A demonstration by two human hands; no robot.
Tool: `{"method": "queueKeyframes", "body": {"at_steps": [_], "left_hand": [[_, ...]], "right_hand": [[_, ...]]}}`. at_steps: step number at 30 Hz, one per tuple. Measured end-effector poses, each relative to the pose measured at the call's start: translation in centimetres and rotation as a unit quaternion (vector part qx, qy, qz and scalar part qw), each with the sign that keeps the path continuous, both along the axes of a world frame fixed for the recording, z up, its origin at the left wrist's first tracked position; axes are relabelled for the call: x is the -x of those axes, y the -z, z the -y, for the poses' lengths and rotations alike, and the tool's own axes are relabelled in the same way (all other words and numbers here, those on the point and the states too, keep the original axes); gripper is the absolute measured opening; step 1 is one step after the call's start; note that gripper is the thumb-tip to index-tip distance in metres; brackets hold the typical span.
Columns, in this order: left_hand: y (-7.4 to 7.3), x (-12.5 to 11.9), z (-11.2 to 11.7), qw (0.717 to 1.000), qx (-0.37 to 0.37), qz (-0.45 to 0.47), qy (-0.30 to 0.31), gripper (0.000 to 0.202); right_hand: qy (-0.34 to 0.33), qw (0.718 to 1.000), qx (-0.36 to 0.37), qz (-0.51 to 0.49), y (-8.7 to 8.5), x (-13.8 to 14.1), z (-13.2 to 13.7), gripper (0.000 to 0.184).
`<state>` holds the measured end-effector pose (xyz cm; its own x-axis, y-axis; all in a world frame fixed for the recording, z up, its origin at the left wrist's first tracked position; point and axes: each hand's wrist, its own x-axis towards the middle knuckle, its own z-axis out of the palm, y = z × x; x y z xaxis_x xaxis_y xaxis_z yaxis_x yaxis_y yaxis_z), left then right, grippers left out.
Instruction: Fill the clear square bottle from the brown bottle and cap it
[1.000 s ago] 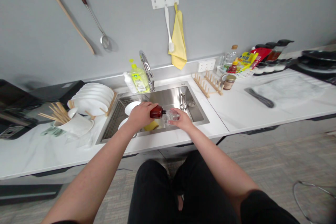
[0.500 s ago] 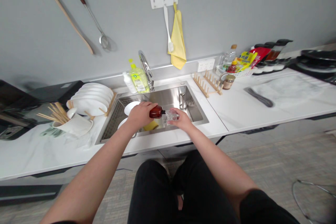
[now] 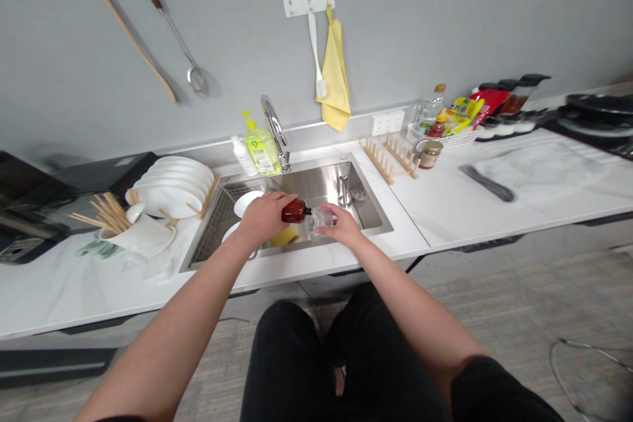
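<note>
The left hand (image 3: 266, 217) grips a glossy brown bottle (image 3: 295, 211) sideways, its neck at a clear cup (image 3: 320, 220) held by the right hand (image 3: 342, 225) at 3 o'clock.

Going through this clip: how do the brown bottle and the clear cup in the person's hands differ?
The dark amber bottle is dark brown, while the clear cup is see-through. The bottle lies tilted nearly on its side with its neck toward the cup; the cup's exact pose is hard to tell. The left hand grips the bottle's base end, while the right hand holds the cup. Both are held over the stainless steel sink.
</note>
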<state>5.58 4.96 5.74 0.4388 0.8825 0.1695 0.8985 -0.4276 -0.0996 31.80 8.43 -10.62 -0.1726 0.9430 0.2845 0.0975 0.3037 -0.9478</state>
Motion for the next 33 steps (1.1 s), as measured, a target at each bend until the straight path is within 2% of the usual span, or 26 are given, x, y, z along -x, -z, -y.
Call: {"method": "queueKeyframes", "body": {"at_steps": [21, 33], "left_hand": [[-0.45, -0.32, 0.18, 1.0, -0.001, -0.017, -0.005, 0.066], [-0.61, -0.45, 0.27, 1.0, -0.009, -0.017, 0.001, 0.06]], "right_hand": [[0.004, 1.0, -0.012, 0.002, 0.49, 0.08, -0.15, 0.083], [0.004, 1.0, -0.016, 0.006, 0.46, -0.01, -0.1, 0.084]]}}
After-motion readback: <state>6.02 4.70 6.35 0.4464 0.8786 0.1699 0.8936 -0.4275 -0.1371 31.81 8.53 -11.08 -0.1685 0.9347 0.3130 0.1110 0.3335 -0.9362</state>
